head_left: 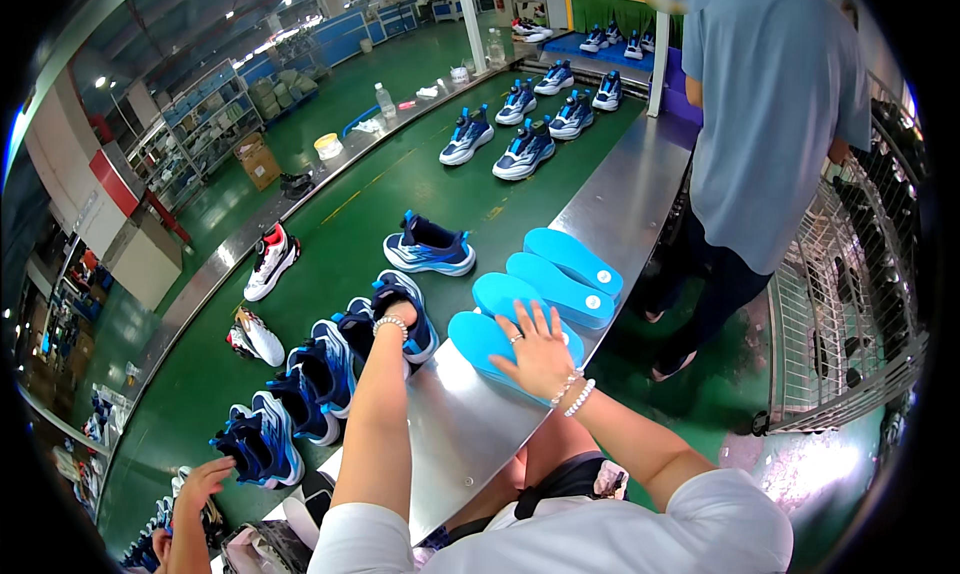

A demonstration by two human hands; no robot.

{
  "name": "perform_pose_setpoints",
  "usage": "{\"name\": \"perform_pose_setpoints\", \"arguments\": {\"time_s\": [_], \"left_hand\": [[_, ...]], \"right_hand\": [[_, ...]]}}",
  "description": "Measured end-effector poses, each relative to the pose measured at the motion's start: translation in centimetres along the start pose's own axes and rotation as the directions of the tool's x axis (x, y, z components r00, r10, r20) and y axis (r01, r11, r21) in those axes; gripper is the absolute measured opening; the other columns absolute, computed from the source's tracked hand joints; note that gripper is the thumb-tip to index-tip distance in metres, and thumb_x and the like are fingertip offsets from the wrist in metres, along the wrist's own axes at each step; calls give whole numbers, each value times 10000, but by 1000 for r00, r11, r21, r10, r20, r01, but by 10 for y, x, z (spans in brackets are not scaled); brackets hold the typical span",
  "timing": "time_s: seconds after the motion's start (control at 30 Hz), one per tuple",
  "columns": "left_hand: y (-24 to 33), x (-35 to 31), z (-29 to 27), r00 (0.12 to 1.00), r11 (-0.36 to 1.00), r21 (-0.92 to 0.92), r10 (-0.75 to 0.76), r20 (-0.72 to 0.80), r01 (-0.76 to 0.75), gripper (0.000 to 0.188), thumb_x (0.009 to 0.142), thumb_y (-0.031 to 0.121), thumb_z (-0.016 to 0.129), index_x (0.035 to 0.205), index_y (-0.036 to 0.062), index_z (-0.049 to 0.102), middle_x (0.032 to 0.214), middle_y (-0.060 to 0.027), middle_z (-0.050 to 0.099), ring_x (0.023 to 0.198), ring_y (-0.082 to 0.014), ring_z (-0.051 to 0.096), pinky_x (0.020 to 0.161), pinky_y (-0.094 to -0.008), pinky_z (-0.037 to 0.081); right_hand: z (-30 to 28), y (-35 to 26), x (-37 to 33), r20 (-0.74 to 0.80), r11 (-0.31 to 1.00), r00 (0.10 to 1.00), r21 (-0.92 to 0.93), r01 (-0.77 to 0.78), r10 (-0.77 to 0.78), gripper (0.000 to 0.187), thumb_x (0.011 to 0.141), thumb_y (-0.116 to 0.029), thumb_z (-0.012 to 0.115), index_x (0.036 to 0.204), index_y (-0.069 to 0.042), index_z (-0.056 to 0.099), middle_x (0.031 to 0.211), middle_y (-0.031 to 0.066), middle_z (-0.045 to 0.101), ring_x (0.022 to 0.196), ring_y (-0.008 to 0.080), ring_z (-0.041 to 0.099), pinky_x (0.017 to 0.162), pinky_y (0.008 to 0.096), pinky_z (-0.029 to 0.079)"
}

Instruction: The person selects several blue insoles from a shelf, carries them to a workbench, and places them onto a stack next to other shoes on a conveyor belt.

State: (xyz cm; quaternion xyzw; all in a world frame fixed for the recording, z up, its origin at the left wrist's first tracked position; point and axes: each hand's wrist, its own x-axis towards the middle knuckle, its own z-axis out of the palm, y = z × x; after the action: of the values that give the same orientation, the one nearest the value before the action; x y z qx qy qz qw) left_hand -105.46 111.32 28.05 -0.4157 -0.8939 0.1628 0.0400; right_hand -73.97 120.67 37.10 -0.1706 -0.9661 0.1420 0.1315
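My left hand (400,312) reaches into the opening of a navy and blue sneaker (425,336); its fingers are hidden inside. My right hand (539,354) lies with spread fingers on a stack of bright blue insoles (474,340) at the metal ledge. Beyond it lie more blue insoles (568,302), with small white round labels on their heels. A single navy sneaker (430,249) stands just past the one my left hand is in. More such sneakers (320,369) line up to the left along the green belt.
A co-worker's hand (205,481) is by the sneakers at lower left. Another person in a grey-blue shirt (775,124) stands at right beside a wire cart (850,324). White and red shoes (272,262) and several sneakers (524,152) farther up sit on the belt (350,194).
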Motion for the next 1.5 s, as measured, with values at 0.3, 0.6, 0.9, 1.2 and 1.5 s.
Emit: {"name": "perform_pose_setpoints", "arguments": {"time_s": [0.3,0.6,0.9,1.2,1.5], "left_hand": [[-3,-29,-48,719,941,-110,317,618,-320,257,690,201,509,892,120,646,1039,-70,587,967,-202,544,857,-300,386],[-24,-23,25,891,798,-516,-59,449,312,244,711,172,524,849,-6,619,901,-113,599,839,-177,577,740,-322,444],[20,-58,-50,732,-404,-911,-597,328,79,284,779,230,522,959,12,547,930,-173,575,855,-281,568,721,-390,454],[16,-51,-52,583,-601,-795,-678,448,-88,312,766,247,537,915,-28,552,943,-126,583,862,-259,575,770,-353,440],[17,-67,-58,573,-445,-873,-776,265,-199,170,781,146,520,771,-17,567,728,-91,593,646,-172,585,594,-266,487]], "right_hand": [[2,13,5,-47,1000,999,21,10,-9,535,780,-421,494,1186,-76,445,1288,180,326,1213,349,262,1005,496,137],[1,8,4,-61,998,996,10,69,-68,523,790,-410,498,1169,-53,450,1294,184,323,1209,367,260,994,514,140],[4,23,9,-38,998,998,-42,49,-51,528,806,-415,469,1174,-37,440,1300,187,316,1217,374,248,1001,513,131],[5,24,9,-33,997,998,-44,61,-62,535,805,-408,469,1191,-39,434,1316,180,307,1231,355,238,1007,491,120],[3,23,10,-28,997,997,-23,74,-74,534,810,-415,462,1184,-36,433,1308,189,310,1224,370,238,1006,504,120]]}}
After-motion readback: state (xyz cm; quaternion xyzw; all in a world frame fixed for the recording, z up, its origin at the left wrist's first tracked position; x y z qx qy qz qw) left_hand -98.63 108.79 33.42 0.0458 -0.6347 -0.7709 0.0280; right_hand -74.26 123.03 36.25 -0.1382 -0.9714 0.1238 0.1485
